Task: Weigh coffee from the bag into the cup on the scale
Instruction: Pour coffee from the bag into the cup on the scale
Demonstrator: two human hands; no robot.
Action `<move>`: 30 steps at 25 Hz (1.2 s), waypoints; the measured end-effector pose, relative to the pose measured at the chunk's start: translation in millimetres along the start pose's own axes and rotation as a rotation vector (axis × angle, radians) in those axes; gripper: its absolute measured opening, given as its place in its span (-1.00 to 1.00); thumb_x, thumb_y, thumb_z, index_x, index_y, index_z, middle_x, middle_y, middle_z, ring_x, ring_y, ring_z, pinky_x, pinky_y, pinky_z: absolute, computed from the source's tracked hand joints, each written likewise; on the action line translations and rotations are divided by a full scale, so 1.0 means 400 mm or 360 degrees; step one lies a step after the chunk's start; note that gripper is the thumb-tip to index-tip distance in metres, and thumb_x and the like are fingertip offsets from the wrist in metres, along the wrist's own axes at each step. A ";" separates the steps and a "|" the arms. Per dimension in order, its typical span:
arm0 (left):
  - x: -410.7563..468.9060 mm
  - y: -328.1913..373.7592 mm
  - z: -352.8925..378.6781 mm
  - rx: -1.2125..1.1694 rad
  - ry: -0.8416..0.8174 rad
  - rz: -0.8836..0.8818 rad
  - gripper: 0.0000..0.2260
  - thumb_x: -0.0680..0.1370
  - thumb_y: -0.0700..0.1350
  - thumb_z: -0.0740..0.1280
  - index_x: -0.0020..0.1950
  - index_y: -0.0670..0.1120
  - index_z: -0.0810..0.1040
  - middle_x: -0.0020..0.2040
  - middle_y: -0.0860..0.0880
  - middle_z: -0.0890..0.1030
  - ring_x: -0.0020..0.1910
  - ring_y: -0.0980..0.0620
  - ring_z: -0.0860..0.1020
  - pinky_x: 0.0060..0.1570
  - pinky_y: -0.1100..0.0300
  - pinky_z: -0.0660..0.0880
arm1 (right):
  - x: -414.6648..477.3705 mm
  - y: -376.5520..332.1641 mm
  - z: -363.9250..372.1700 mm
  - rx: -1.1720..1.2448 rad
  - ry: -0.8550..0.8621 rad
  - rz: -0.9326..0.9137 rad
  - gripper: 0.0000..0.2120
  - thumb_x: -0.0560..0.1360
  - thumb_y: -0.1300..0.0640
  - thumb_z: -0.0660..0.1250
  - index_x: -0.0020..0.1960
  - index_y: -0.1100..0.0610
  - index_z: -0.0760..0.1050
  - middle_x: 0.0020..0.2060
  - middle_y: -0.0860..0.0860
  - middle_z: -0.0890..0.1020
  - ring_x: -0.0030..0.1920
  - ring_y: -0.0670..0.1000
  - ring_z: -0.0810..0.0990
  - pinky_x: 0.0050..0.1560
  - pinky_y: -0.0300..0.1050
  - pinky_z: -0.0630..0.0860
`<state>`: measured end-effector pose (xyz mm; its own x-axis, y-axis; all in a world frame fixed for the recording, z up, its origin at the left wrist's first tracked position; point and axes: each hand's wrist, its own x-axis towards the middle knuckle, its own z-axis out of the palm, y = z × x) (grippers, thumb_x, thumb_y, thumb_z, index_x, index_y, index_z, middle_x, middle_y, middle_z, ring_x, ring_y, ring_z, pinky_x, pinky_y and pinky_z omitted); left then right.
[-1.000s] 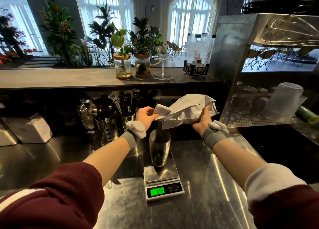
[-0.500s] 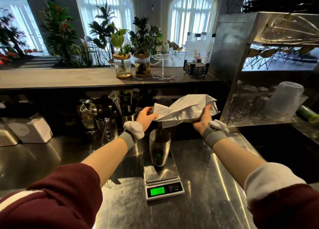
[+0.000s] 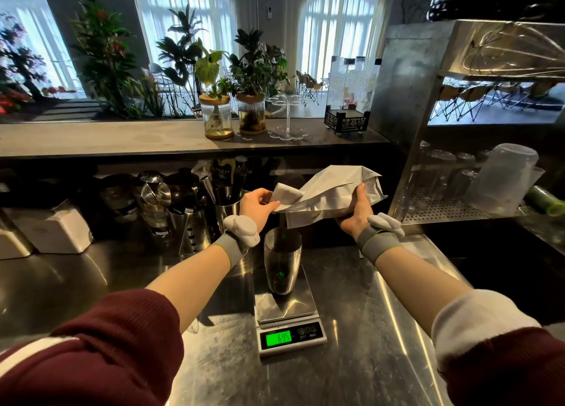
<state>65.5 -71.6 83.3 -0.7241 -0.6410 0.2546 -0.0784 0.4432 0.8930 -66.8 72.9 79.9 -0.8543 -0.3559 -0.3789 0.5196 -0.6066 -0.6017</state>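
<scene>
A crinkled silver-grey foil bag (image 3: pixel 330 191) is held tipped on its side between the two hands. Its folded open end is pinched by the left hand (image 3: pixel 258 205), with the fingers curled on it. Its fat back end is gripped from below by the right hand (image 3: pixel 356 213), with the fingers wrapped up around it. A low corner of the bag hangs between the hands, just above a tall shiny metal cup (image 3: pixel 282 260). The cup is stood upright below the hands on a small flat silver scale (image 3: pixel 287 307), and a green number window (image 3: pixel 278 339) is lit on the side nearest the person. Since a second ago, the bag and both hands have hardly been moved, and the bag is still kept tipped over the cup
</scene>
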 end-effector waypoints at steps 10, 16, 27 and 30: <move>0.000 0.004 -0.008 -0.0188 -0.0174 -0.0167 -0.66 0.51 -0.26 0.29 0.28 -0.25 0.43 0.22 -0.24 0.53 0.22 -0.18 0.49 0.19 0.01 0.45 | 0.014 -0.001 0.001 0.0005 0.0061 -0.0045 -0.45 0.48 -0.18 0.30 0.36 0.12 0.44 0.28 0.14 0.55 0.27 0.19 0.52 0.26 0.21 0.46; 0.005 -0.003 -0.012 -0.0180 -0.0291 -0.0262 -0.63 0.52 -0.24 0.27 0.33 -0.22 0.37 0.28 -0.22 0.49 0.26 -0.17 0.46 0.20 0.05 0.42 | 0.013 -0.001 0.001 -0.0025 0.0054 -0.0059 -0.43 0.48 -0.19 0.30 0.37 0.11 0.42 0.29 0.14 0.55 0.26 0.20 0.52 0.15 0.18 0.49; 0.008 -0.015 -0.016 -0.0054 -0.0165 -0.0139 -0.70 0.48 -0.25 0.35 0.19 -0.27 0.50 0.15 -0.26 0.59 0.12 -0.14 0.54 0.13 0.04 0.48 | 0.007 0.001 0.011 -0.0022 0.0034 -0.0056 -0.47 0.49 -0.15 0.30 0.36 0.11 0.44 0.28 0.14 0.55 0.27 0.18 0.52 0.11 0.17 0.48; 0.011 -0.019 -0.015 -0.0104 -0.0213 -0.0190 -0.67 0.48 -0.25 0.35 0.23 -0.27 0.46 0.19 -0.27 0.56 0.19 -0.22 0.52 0.20 -0.04 0.45 | 0.011 -0.003 0.010 -0.0007 0.0043 -0.0086 -0.48 0.50 -0.14 0.29 0.36 0.12 0.44 0.28 0.14 0.55 0.28 0.18 0.52 0.08 0.17 0.48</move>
<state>66.8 -81.5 79.8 -0.7975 -0.5954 0.0972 -0.1281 0.3246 0.9372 -71.2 69.4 81.8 -0.8804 -0.3034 -0.3645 0.4728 -0.6214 -0.6248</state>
